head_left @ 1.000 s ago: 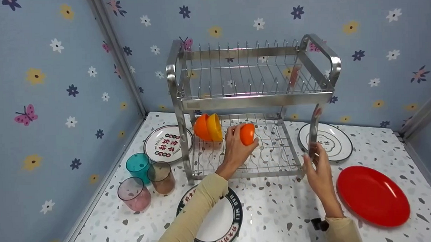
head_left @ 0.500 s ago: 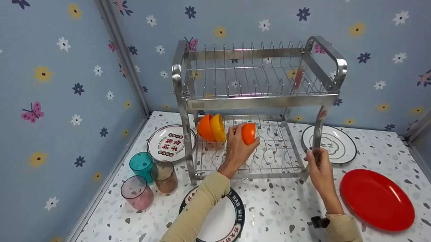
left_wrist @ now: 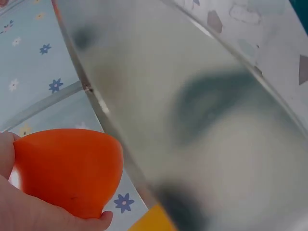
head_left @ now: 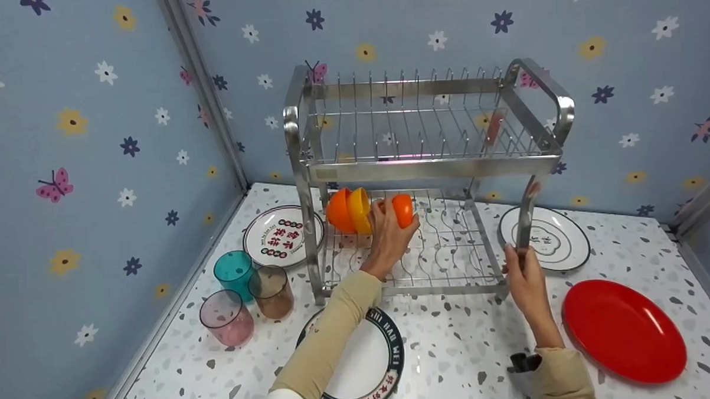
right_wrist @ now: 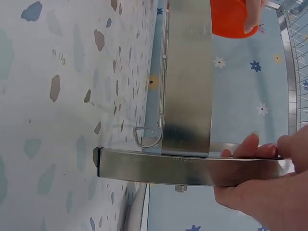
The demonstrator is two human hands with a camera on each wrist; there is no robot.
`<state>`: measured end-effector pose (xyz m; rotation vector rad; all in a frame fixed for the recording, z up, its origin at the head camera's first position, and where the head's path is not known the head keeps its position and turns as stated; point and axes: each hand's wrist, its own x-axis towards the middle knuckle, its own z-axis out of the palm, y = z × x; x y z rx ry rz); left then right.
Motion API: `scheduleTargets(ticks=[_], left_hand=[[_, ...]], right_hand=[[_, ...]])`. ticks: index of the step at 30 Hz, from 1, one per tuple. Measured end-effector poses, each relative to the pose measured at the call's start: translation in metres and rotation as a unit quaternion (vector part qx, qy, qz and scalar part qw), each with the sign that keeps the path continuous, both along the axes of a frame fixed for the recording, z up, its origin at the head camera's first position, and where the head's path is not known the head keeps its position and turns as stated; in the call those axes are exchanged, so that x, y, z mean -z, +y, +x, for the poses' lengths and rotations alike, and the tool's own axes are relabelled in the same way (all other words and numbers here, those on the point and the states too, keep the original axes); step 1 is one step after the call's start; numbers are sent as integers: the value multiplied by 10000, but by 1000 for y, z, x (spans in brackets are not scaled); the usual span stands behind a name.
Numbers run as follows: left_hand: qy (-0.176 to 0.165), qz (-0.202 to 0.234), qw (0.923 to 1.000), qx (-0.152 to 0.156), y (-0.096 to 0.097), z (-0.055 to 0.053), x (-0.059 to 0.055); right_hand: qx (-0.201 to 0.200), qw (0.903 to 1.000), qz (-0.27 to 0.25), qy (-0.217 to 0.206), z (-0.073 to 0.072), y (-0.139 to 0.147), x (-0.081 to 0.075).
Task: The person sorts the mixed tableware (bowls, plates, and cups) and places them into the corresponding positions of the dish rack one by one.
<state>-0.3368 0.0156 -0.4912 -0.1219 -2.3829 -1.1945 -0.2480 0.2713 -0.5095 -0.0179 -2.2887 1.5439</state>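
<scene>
Inside the lower tier of a two-tier metal dish rack (head_left: 430, 168), my left hand (head_left: 387, 241) grips a small orange bowl (head_left: 403, 211) turned on its side. The left wrist view shows thumb and fingers around that bowl (left_wrist: 70, 168). Just left of the hand, a yellow bowl (head_left: 361, 211) stands on edge, nested against another orange bowl (head_left: 339, 212). My right hand (head_left: 529, 282) holds the rack's front right leg. In the right wrist view its fingers and thumb wrap both sides of the leg (right_wrist: 192, 169).
Teal (head_left: 233, 273), brown (head_left: 271, 294) and pink (head_left: 226, 322) cups stand left of the rack. A dark-rimmed plate (head_left: 389, 346) lies in front, under the left forearm. Further plates are a lettered white plate (head_left: 261, 226), a white plate (head_left: 569, 242) and a red plate (head_left: 625, 332).
My right hand, loosely beside the rack leg before, now grips it. The left hand has carried the orange bowl slightly left and back, closer to the yellow bowl.
</scene>
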Motion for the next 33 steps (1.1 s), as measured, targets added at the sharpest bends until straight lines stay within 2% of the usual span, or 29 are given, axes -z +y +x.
scheduleTargets(ticks=[6, 10, 15, 22, 25, 30, 33], left_hand=[[-239, -106, 9996, -115, -1, -9, 6], [-258, -182, 9994, -131, -2, -12, 8], [-210, -724, 9967, -292, 0, -15, 13], [-201, -1587, 9864, -371, 3, -16, 17], [-307, -1818, 9821, -380, 4, -17, 15], [-682, -2050, 9759, -304, 4, -17, 7], [-717, -2334, 9690, -366, 3, -16, 3]], right_hand=[[83, 9999, 79, -106, -2, 1, 1], [122, 9998, 156, -104, -3, 1, -1], [117, 9998, 129, -116, -2, 1, 0], [6, 10000, 63, -24, 0, 2, 3], [10, 10000, 73, -18, -1, 2, 3], [5, 9999, 66, -144, -3, 3, 4], [12, 9998, 49, -201, -4, 2, 4]])
